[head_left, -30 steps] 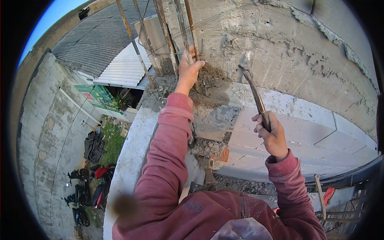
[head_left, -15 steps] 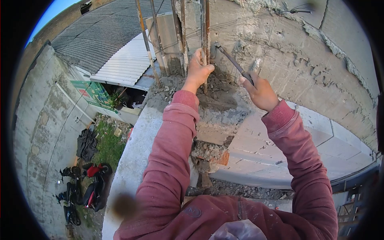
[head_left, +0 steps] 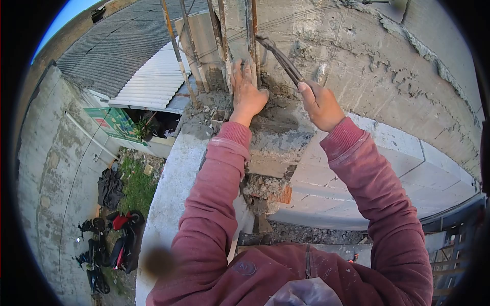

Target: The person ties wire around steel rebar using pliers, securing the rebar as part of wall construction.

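My left hand lies with fingers stretched out and thumb apart, its fingertips at the foot of a rusty rebar. Around it is rough grey mortar on top of the wall. In my right hand is a slim, dark metal hand tool, smeared by motion, with my fingers wrapped round its lower end. The tool slants up and left, and its far end overlaps the area just right of the rebar. What kind of tool it is, I cannot tell.
More upright rebars stand to the left. A rough concrete wall rises behind, above pale blocks. Left of the white ledge, the ground drops to a yard with motorcycles. Corrugated roofing lies beyond.
My left hand has shifted down the rebar, and its fingers are straighter. My right hand and the tool have moved slightly up and left. The view has shifted a little.
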